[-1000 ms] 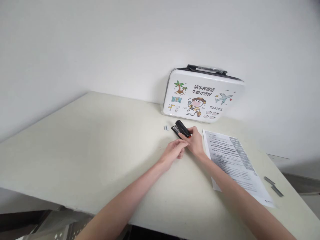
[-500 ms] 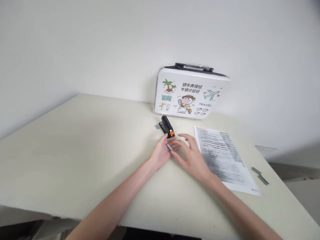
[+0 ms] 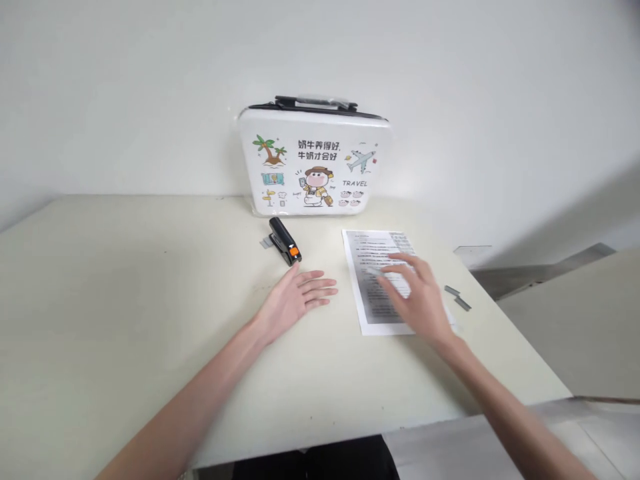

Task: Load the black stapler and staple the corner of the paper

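Note:
My left hand [image 3: 293,299] rests palm up with its fingers spread and nothing in it. Just beyond its thumb lies a black stapler [image 3: 283,239] with an orange patch. My right hand [image 3: 421,300] is over the printed sheet of paper [image 3: 373,319], pinching a small grey staple strip [image 3: 374,272] between thumb and fingers. Some grey staple strips [image 3: 265,243] lie against the stapler's left side. To the right of the paper are two more strips, an upper staple strip [image 3: 452,291] and a lower staple strip [image 3: 463,304].
A white cartoon-printed case [image 3: 320,127] with a black handle stands against the wall behind the stapler. The pale table [image 3: 125,320] has its right edge beyond the loose staple strips and its near edge by my lap.
My right hand has moved away to the right with the staple strip, from my left hand to above the paper. My left hand's fingers have straightened. The camera view has shifted right.

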Motion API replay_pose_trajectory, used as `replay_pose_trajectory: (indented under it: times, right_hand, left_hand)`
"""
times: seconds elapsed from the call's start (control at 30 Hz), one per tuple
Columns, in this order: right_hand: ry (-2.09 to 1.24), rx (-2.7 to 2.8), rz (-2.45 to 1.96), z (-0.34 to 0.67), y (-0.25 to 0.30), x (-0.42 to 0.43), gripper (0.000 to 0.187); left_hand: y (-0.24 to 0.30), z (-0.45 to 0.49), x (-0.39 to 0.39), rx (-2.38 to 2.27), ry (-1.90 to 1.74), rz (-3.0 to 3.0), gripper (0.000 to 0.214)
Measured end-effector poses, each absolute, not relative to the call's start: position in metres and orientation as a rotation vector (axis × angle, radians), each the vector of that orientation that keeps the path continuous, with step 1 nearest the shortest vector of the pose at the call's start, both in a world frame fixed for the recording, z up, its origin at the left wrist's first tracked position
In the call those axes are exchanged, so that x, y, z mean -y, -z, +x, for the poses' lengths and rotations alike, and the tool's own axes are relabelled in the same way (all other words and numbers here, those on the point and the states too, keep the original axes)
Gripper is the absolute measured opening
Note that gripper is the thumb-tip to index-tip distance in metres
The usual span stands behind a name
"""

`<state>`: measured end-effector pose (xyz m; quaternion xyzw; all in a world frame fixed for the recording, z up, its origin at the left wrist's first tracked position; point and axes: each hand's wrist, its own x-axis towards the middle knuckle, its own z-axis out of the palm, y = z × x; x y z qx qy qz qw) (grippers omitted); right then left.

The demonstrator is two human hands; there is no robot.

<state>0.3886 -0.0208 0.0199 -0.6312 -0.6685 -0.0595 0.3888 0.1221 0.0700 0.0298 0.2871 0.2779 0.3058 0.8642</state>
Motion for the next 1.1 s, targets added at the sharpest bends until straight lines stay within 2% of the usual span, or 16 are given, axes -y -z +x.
replay_pose_trajectory:
  times: [0.17, 0.3, 0.5, 0.63, 0.8, 1.1]
  right_hand:
    - [0.399, 1.474, -1.926, 0.496, 0.012, 0.033, 0.033]
    - [0.405, 1.335, -2.12, 0.531, 0.032, 0.04, 0.036]
    - [0.392, 1.441, -1.863, 0.5, 0.024, 0.052, 0.025]
    - [0.241, 1.577, -1.716, 0.468, 0.012, 0.06, 0.02]
    - [0.058, 1.603, -1.763, 0.458, 0.01, 0.062, 0.022]
    - [0.064, 1.633, -1.774, 0.461, 0.012, 0.064, 0.019]
  left_hand:
    - [-0.031, 0.124, -0.074, -0.642, -0.616, 0.651, 0.044]
    - [-0.029, 0.124, -0.076, -0.629, -0.614, 0.674, 0.038]
    - [-0.032, 0.122, -0.078, -0.668, -0.625, 0.658, 0.032]
    - [-0.034, 0.123, -0.078, -0.685, -0.621, 0.663, 0.029]
    - [-0.034, 0.123, -0.079, -0.712, -0.637, 0.614, 0.026]
    - [-0.032, 0.121, -0.082, -0.726, -0.671, 0.543, 0.027]
